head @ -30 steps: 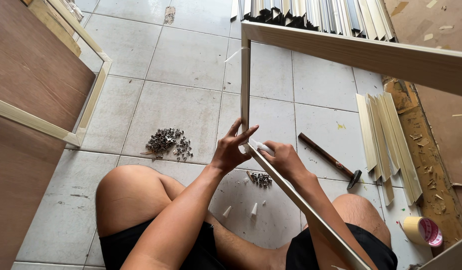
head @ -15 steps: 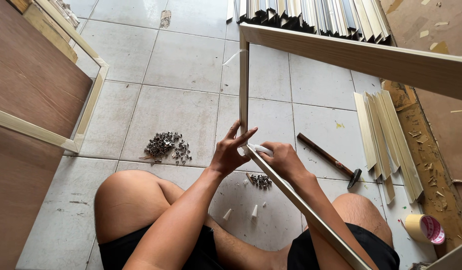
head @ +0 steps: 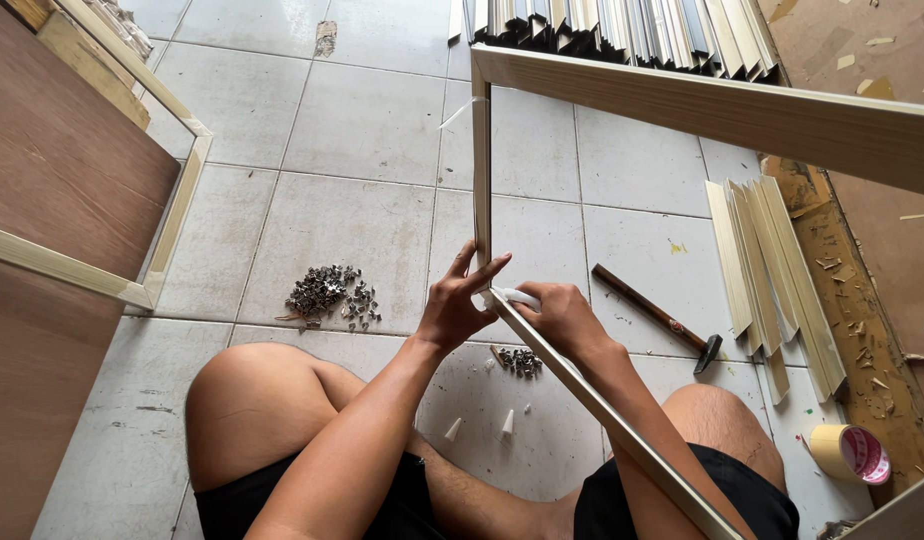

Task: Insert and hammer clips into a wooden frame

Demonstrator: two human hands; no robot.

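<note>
A light wooden frame stands tilted above my lap, its near corner between my hands. My left hand presses against that corner with fingers spread. My right hand grips the corner from the right, closed around a small white piece on the frame's lower bar. The upright bar rises from the corner to the top bar.
A hammer lies on the tiles to the right. A pile of small metal pieces sits left, a smaller pile under the frame. Wood strips, a tape roll, stacked mouldings and a framed board surround me.
</note>
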